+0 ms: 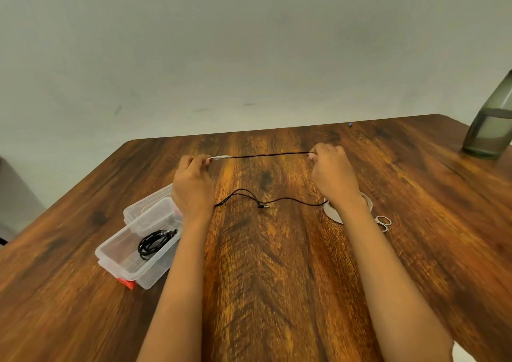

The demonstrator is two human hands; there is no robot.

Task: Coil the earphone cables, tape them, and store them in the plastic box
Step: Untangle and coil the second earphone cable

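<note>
a black earphone cable (pixel 266 155) is held stretched in a nearly straight line above the table (pixel 277 292), between the two hands. its silvery plug end (pixel 221 157) is pinched at the fingertips of the left hand (pixel 192 187), whose grip is closed on it. the other end of the stretched length is pinched by the right hand (pixel 332 173), fingers curled, the grip clamped on the cable. the rest of the cable is seen lying slack on the table nearer the person, in a loose wavy line running between the two wrists, with a small junction piece (pixel 260 206) about midway.

to the left, just beside the left forearm, a clear plastic box (pixel 110 253) is set open on the table, and a coiled black cable (pixel 155 244) is lying inside it. a clear lid (pixel 144 205) is seen at the box's far side, and a red latch (pixel 127 283) at its near corner. under the right wrist a pale roll of tape (pixel 331 213) is partly hidden, and a small pair of scissors (pixel 383 222) is lying just to its right. at the far right edge of the table a grey-green bottle (pixel 487 131) is stood, and a tiny blue thing (pixel 350 124) is seen near the far edge. a pale wall (pixel 249 56) is seen behind.
</note>
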